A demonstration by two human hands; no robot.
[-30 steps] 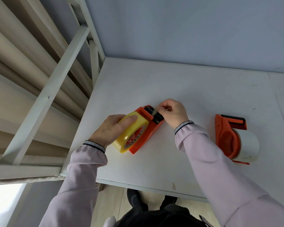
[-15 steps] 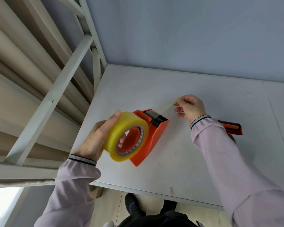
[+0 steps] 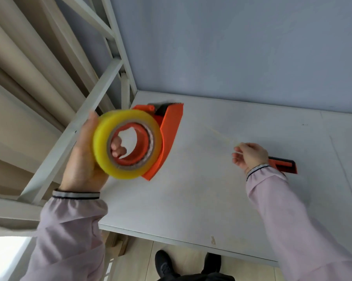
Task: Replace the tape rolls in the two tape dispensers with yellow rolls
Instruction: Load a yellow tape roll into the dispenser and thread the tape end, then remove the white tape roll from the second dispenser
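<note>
The white surface (image 3: 211, 199) now carries only the second dispenser (image 3: 282, 164), half hidden behind the right wrist. The first dispenser (image 3: 169, 126), lying there a second ago, is lifted in the left hand (image 3: 83, 159), which is wrapped around its yellow roll (image 3: 110, 142). The right hand (image 3: 250, 155) has drawn away, pinching a tape strip (image 3: 221, 136); likely the first swap is nearly done

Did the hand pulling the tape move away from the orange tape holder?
Yes. The right hand was touching the dispenser a second ago; now it is far to the right over the table, near the second dispenser.
</note>
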